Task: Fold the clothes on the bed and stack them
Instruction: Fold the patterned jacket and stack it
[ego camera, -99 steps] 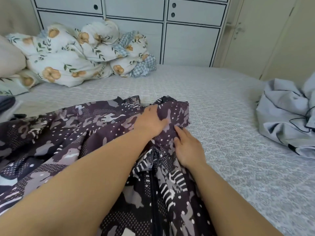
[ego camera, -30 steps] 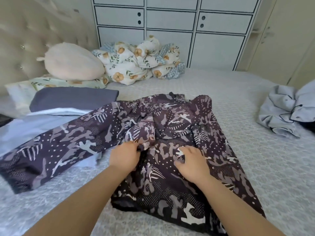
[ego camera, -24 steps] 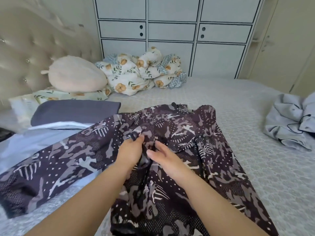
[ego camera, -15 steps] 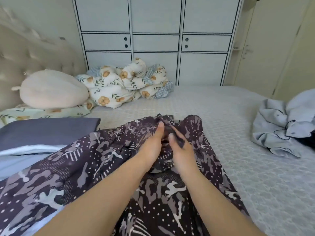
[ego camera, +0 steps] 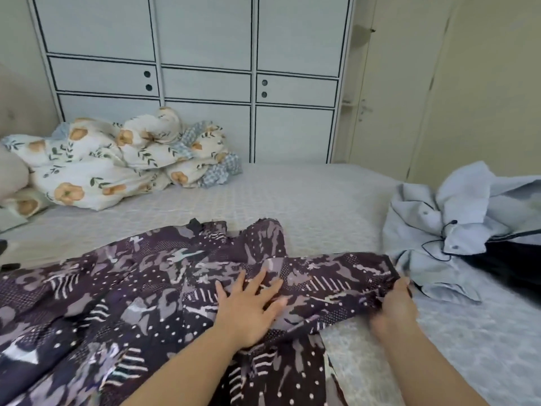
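Note:
A dark purple patterned jacket lies spread across the near part of the bed. My left hand lies flat on its chest area with fingers spread. One sleeve stretches out to the right, and my right hand grips the sleeve's cuff end, its fingers curled into the fabric. A crumpled light blue garment with dark cord lies on the bed at the right, apart from the jacket.
A floral duvet is bunched at the far left of the bed against the white wardrobe. A pale pillow edge shows at the left. Something black lies under the blue garment at the right edge.
Both hands were together at the jacket's collar. Now my right hand has drawn a sleeve out to the right, and my left hand has flattened on the jacket's body.

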